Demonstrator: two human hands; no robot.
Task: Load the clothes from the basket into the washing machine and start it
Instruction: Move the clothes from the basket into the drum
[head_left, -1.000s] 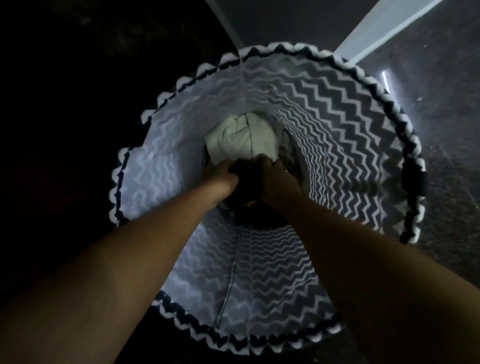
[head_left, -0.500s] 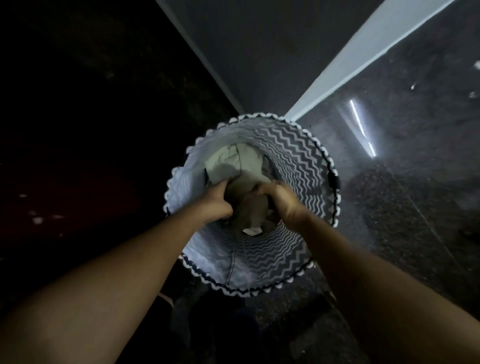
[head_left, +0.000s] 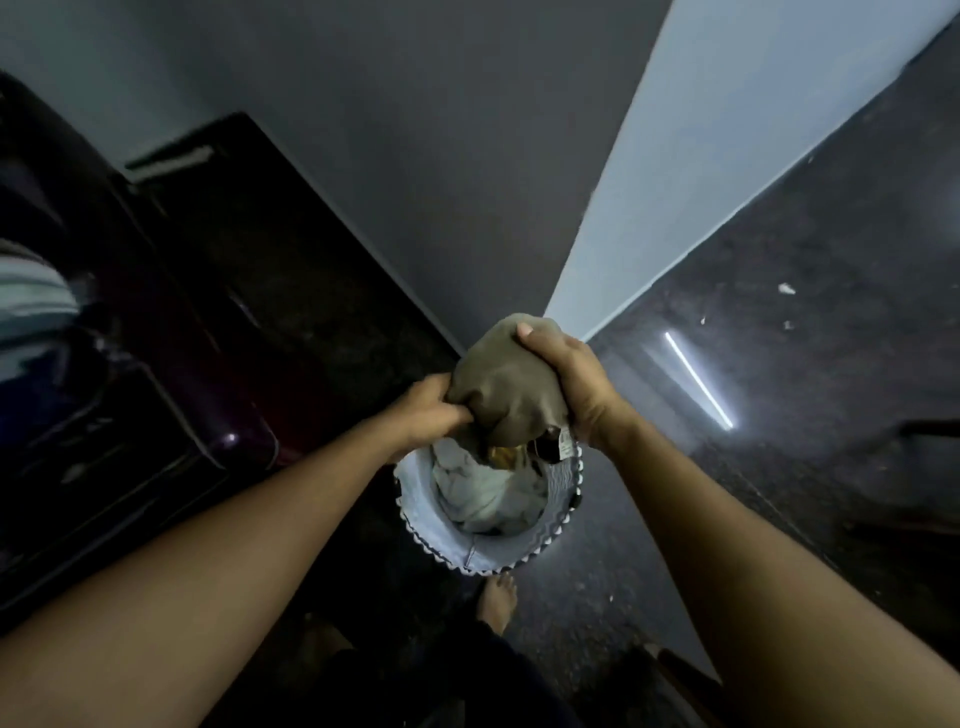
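A bunched olive-brown garment is held up above the basket by both hands. My left hand grips its lower left side and my right hand clamps over its right side. Below them stands the round zigzag-patterned laundry basket on the floor, with a pale crumpled cloth and some darker items inside. A dark washing machine stands to the left, its lid area dim and hard to read.
A grey wall and a pale wall corner rise behind the basket. Dark speckled floor stretches to the right, with a bright light reflection. My bare foot stands just before the basket.
Both hands have lifted the olive-brown garment out of the basket's depth to above its rim. The view has pulled back, and the washing machine has come into sight on the left.
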